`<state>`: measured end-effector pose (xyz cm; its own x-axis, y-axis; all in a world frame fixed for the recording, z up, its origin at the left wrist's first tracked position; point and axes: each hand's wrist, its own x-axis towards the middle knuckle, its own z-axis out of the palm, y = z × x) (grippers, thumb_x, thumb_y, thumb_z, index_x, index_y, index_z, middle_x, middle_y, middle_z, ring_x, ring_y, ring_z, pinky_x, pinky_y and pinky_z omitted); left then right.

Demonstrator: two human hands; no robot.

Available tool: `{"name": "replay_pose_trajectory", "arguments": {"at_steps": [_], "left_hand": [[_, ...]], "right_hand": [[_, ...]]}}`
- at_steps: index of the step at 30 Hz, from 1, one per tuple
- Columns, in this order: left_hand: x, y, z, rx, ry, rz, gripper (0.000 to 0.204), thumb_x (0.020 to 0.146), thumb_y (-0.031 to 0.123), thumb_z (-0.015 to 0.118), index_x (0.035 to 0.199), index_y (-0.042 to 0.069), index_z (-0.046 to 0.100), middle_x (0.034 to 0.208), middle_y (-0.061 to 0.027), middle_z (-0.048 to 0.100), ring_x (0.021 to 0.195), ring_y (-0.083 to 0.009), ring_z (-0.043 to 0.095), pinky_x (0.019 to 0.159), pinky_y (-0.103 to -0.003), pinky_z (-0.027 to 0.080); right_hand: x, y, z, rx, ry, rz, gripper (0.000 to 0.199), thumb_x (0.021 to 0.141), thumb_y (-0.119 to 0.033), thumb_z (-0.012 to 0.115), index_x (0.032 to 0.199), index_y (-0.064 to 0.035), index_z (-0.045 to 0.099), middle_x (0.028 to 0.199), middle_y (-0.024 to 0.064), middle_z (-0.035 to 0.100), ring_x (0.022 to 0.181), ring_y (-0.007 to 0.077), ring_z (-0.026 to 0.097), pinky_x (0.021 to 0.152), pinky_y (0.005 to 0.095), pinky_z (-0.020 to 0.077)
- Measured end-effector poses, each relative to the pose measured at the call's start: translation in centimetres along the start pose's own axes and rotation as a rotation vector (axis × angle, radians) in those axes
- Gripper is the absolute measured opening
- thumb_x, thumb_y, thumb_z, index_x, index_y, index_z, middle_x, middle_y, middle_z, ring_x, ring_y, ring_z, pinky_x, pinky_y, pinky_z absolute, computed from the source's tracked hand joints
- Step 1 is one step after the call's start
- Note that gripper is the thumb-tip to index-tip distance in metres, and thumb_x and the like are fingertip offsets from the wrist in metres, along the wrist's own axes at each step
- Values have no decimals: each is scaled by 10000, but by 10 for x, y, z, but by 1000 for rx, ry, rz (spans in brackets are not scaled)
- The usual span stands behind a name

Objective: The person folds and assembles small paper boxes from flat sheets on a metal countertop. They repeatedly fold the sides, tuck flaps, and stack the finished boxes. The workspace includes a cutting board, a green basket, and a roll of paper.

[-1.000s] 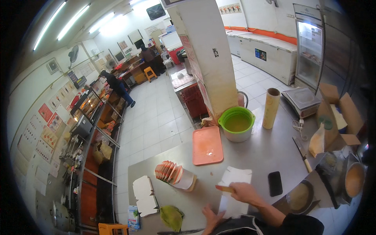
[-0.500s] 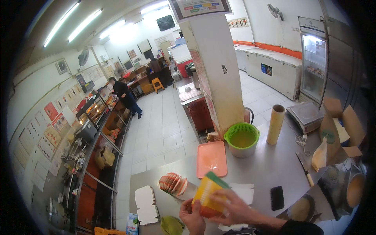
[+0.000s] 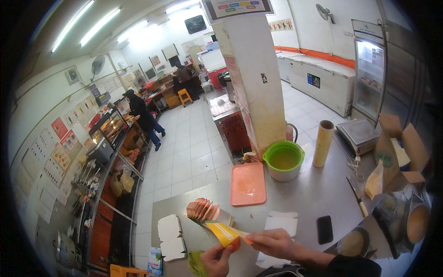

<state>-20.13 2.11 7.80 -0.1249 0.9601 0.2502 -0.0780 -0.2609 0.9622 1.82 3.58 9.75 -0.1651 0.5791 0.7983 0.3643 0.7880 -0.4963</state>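
Note:
Between my hands is a small folding carton (image 3: 223, 234), yellow and orange with a paler inner side, tilted and spread apart at its top. My left hand (image 3: 217, 261) pinches its lower end between thumb and fingers. The fingers of my right hand (image 3: 276, 243) are closed on its right-hand flap. Just beyond it lies a nested stack of red-and-white folded cartons (image 3: 203, 210). White flat carton blanks (image 3: 170, 237) rest to the left, and another white blank (image 3: 282, 223) lies by my right hand. A green cloth (image 3: 196, 264) is partly hidden by my left hand.
On the steel table (image 3: 295, 194) are a pink tray (image 3: 248, 183), a green colander in a pot (image 3: 284, 161), a film roll (image 3: 323, 144), a black phone (image 3: 324, 230), a knife (image 3: 358, 196), a scale (image 3: 357, 134) and an open box (image 3: 392, 147). A person (image 3: 140, 115) stands at the left counter.
The carton has turned from its broad face to nearly edge-on and opened out. My right hand has moved off its face to the right-hand flap. The person at left now faces the counter.

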Motion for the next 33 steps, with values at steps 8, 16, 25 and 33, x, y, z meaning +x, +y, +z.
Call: {"name": "replay_pose_trajectory", "arguments": {"at_steps": [8,16,25,33], "left_hand": [[-24,-5,44,192,207,144,210,967,-14,720,1171,-61,728,1055,-143,756,978,-200,707,882,-320,587],[-22,-7,28,419,115,235,20,910,-47,781,922,-46,765,750,-52,714,692,-121,608,666,-304,520],[-16,-27,20,201,62,278,171,830,-110,794,999,-113,774,909,-185,788,822,-199,749,776,-305,597],[-18,-35,11,151,72,205,209,805,-92,827,1009,-102,779,937,-163,789,886,-210,751,826,-320,602]], "right_hand": [[-3,-25,17,238,75,340,274,829,-65,882,1087,-83,794,1009,80,726,894,219,736,755,322,615],[10,-25,3,167,-47,248,226,893,-58,815,1114,-53,765,1074,117,702,982,269,716,838,365,603],[10,-20,2,213,-123,289,212,885,-44,808,1086,-36,742,1058,118,700,959,291,706,849,371,588],[6,-20,11,136,-47,211,215,871,-52,815,1070,-25,739,1047,109,700,928,297,700,834,387,579]]}}
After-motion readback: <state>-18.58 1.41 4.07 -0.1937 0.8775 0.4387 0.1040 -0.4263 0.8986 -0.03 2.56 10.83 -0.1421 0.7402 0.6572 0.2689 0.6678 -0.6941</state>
